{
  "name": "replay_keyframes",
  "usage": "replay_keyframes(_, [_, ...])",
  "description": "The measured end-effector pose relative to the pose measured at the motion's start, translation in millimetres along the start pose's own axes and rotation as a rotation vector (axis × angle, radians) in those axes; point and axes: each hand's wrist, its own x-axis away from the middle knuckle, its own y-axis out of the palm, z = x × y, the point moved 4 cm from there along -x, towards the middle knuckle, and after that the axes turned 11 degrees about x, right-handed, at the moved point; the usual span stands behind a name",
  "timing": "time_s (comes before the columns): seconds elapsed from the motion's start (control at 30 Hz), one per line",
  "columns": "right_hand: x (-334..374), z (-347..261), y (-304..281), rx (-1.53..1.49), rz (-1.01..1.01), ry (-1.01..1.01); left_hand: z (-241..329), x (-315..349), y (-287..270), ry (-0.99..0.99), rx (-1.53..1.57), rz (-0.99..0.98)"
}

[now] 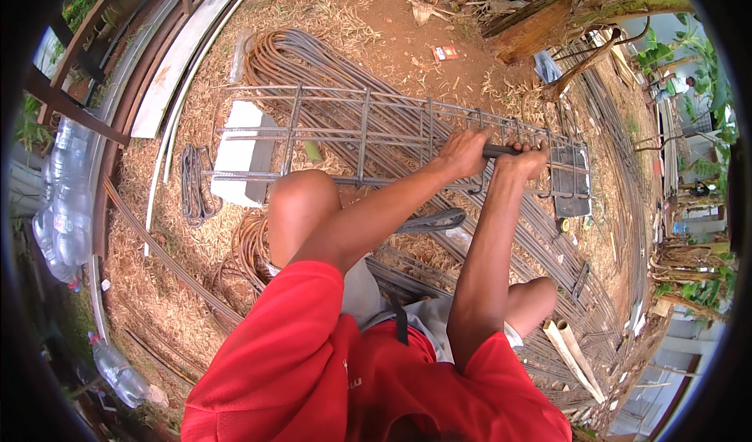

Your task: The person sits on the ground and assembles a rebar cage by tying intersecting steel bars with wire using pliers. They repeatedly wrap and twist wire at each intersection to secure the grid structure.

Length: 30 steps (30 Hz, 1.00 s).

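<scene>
A long rebar cage [364,133] of steel bars and square stirrups lies across in front of me. Its left end passes over a white block [243,152], and its right end lies over a dark grey slab [572,199]. Above the cage's right half, my left hand [465,154] is closed round one part of a short, dark, bar-like tool [500,151]. My right hand [529,160] is closed at the tool's other side, close to the cage's upper bars. Both hands cover the tool's ends, so its exact kind is hidden.
Bundled long rebar [313,58] runs diagonally beneath the cage. Loose stirrups [196,184] lie left of the white block, and a rebar coil [249,246] sits by my left knee. Plastic bottles [66,199] stand far left. Two pale tubes [576,360] lie at lower right.
</scene>
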Motion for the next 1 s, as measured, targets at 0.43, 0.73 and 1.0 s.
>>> replay_keyframes(0.43, [36.5, -71.3, -73.1, 0.933, -1.059, -0.518, 55.2, 48.9, -36.1, -0.403, -0.012, -0.504])
replay_keyframes(0.73, [81.9, -57.3, -48.2, 1.216, -1.171, -0.787, 70.9, 72.8, -117.1, -0.374, -0.087, -0.536])
replay_keyframes(1.0, [103.0, -50.8, -21.5, 1.593, -1.262, -1.055, 66.5, 84.2, -156.3, -0.382, -0.108, -0.681])
